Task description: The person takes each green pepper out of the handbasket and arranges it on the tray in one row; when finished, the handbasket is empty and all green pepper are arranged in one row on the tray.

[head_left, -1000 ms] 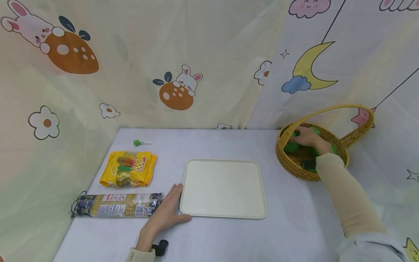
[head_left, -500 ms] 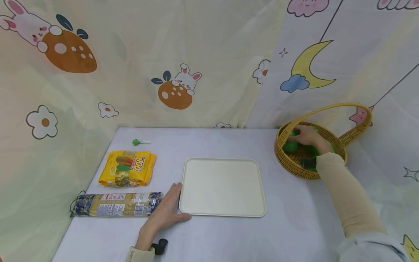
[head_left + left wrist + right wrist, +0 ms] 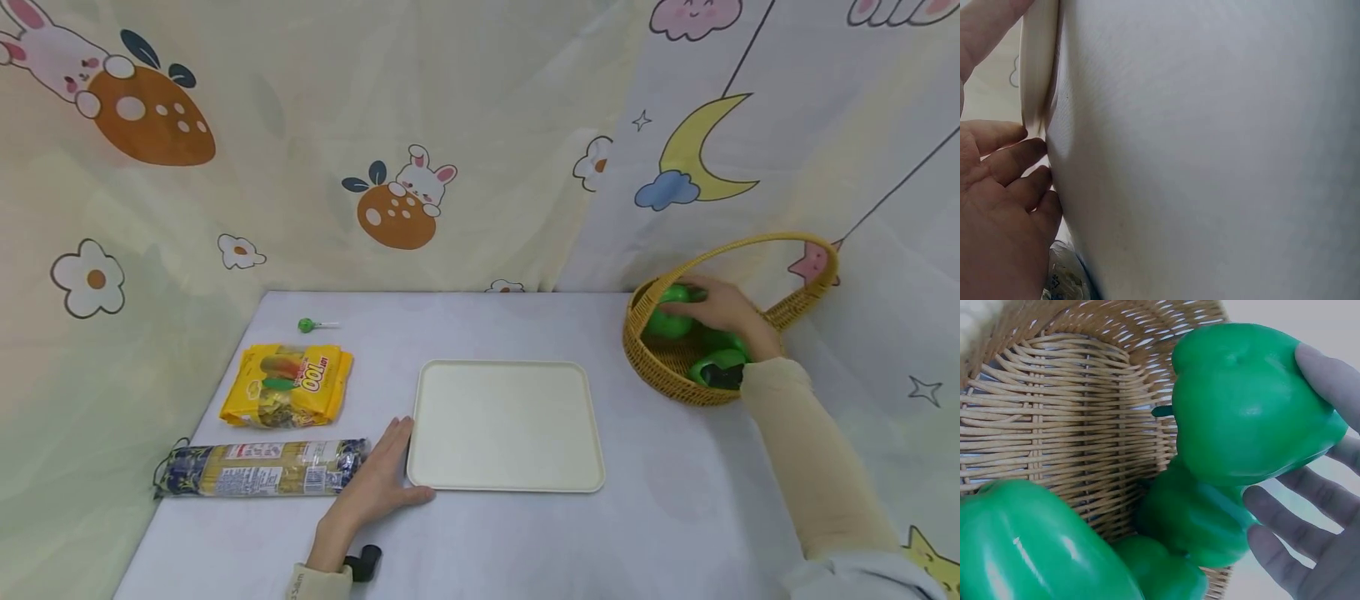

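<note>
The right hand is inside the wicker basket at the right, holding a green pepper. The right wrist view shows the thumb on one side of this pepper and fingers under it. Other green peppers lie in the basket below. The left hand rests beside the white tray, fingers extended along its left edge and thumb near its lower left corner. In the left wrist view, fingertips of the left hand touch or nearly touch the tray's side.
Left of the tray lie a yellow candy bag and, nearer, a long pack of noodles, its end close to the left hand. A green lollipop lies behind the bag. The basket's handle arches above the right hand.
The right hand has lifted slightly and shifted right within the basket, with the pepper in its grip. More of the other peppers shows. The left hand keeps its place at the tray.
</note>
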`<state>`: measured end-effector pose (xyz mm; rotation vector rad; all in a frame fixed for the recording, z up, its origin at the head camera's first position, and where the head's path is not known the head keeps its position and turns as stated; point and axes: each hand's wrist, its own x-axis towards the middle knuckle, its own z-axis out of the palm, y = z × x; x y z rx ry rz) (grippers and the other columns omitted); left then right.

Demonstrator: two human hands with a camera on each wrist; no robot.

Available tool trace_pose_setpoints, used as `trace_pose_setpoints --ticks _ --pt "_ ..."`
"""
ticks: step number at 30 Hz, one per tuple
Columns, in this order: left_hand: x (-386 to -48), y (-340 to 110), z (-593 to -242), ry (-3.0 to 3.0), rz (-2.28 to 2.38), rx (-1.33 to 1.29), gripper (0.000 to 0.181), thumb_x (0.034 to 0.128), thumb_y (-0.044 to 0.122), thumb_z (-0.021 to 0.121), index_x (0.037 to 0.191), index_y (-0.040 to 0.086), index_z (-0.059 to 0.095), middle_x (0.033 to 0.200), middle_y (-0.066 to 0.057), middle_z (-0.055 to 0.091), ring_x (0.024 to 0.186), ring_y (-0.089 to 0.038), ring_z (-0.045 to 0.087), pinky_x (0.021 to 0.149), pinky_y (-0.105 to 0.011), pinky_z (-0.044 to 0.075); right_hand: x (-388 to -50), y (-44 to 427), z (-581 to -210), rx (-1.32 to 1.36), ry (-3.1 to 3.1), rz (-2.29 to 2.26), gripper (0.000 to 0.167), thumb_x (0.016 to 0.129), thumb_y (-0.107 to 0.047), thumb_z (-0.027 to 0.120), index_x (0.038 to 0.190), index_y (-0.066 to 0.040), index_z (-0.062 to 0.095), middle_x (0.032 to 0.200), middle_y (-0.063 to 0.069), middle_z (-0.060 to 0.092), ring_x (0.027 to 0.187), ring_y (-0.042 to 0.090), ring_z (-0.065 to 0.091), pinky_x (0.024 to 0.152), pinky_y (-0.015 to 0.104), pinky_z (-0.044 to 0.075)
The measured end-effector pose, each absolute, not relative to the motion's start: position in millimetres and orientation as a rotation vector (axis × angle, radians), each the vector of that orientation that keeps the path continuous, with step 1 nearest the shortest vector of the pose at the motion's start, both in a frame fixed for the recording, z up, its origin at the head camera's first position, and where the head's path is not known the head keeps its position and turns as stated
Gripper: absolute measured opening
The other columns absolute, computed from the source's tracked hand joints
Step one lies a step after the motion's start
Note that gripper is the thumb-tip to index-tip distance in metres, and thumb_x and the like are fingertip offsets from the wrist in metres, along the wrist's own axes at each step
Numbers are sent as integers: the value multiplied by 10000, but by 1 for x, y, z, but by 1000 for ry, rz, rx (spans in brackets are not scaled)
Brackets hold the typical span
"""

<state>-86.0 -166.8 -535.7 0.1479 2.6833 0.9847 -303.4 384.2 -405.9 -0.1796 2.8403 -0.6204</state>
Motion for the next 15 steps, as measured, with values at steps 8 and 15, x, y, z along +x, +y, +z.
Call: trace_pose_setpoints --ticks 8,15 --pt "-87 -167 -534 2665 995 121 1209 683 438 910 1615 136 201 1700 -72 184 1595 -300 117 1282 -565 203 -281 390 -397 -180 2911 -719 799 927 -573 626 1546 -125 390 1554 280 396 1293 504 488 1042 693 423" --pt "-87 -167 -536 2657 996 131 1205 690 425 909 1615 128 196 1702 -73 175 1598 -294 101 1288 -557 187 -255 386 -391 -199 2942 -832 756 953 -523 621 1573 -183 354 1554 290 372 1278 490 446 1008 706 412"
